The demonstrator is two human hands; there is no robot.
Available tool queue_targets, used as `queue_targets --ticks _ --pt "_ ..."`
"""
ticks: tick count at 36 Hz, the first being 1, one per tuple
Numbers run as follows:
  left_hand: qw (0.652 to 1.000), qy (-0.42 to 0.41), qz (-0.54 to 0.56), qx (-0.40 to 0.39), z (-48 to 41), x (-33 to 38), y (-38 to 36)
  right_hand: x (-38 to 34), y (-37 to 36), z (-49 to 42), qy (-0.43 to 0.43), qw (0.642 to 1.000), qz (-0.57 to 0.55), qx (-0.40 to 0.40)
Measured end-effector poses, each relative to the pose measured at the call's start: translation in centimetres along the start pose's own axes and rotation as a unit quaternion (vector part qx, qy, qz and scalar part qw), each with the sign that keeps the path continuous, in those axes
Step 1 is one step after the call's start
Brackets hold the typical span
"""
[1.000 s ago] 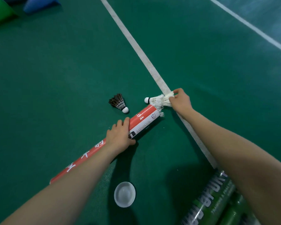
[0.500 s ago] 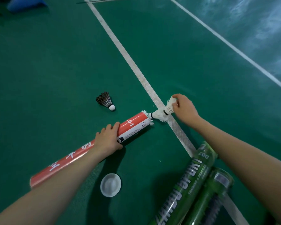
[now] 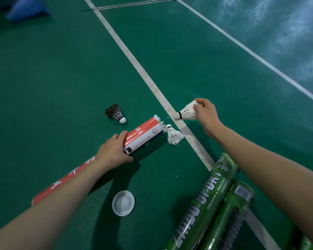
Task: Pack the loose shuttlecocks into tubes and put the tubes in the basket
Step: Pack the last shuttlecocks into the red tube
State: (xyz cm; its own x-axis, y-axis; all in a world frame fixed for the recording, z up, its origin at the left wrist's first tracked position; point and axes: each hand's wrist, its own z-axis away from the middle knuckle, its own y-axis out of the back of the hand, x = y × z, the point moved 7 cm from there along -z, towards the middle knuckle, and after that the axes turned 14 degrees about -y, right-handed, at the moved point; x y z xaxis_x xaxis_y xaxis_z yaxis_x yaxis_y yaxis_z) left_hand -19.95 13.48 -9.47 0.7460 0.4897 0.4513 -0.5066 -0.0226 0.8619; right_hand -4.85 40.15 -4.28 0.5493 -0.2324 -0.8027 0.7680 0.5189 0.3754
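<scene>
Since half a second before, the right grip (image 3: 207, 114) had drawn back from the mouth of the red tube (image 3: 143, 136), and the stacked pair it had held there had come apart. The right grip pinched one white shuttlecock (image 3: 187, 112) by its feather skirt, above the white court line (image 3: 134, 60), with the cork pointing down and to the left. The other white shuttlecock (image 3: 173, 135) lay on the green floor (image 3: 52, 78) with its cork just at the tube's open end and its frayed feathers spread toward the line. White feather tips (image 3: 158, 120) stuck out of the tube's mouth. The left grip (image 3: 114, 150) grasped the red tube partway along, fingers curled over the top and thumb underneath, holding it against the floor. A black shuttlecock (image 3: 115, 113) lay on the floor just beyond the tube, cork toward the camera, apart from both hands. A round white cap (image 3: 123, 202) lay on the floor on the near side of the tube. Two green tubes (image 3: 204, 201) lay side by side under the right forearm, one end of the nearer-to-centre tube resting over the line. A blue object (image 3: 27, 9) sat at the far left.
</scene>
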Motion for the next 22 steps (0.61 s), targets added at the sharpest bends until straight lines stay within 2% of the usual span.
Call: queue_targets --ticks 4,9,13,16,22 --pt "1.000 -0.022 -0.008 -0.002 0.1 0.6 0.2 -0.5 -1.6 1.2 0.036 0.999 0.023 -0.025" --pt "0.998 -0.053 -0.005 0.014 -0.1 1.7 0.8 -0.3 -4.9 3.0 0.033 0.990 0.045 -0.132" --pt "0.998 -0.055 -0.002 0.030 -0.3 1.8 1.6 0.0 -6.8 3.8 0.056 0.982 0.115 -0.136" --pt "0.998 -0.050 0.001 0.040 -0.3 1.4 2.1 -0.1 -7.4 4.6 0.067 0.981 0.114 -0.139" --pt "0.998 -0.040 -0.004 0.044 -0.1 0.6 2.3 0.6 -9.4 4.9 0.046 0.968 0.107 -0.223"
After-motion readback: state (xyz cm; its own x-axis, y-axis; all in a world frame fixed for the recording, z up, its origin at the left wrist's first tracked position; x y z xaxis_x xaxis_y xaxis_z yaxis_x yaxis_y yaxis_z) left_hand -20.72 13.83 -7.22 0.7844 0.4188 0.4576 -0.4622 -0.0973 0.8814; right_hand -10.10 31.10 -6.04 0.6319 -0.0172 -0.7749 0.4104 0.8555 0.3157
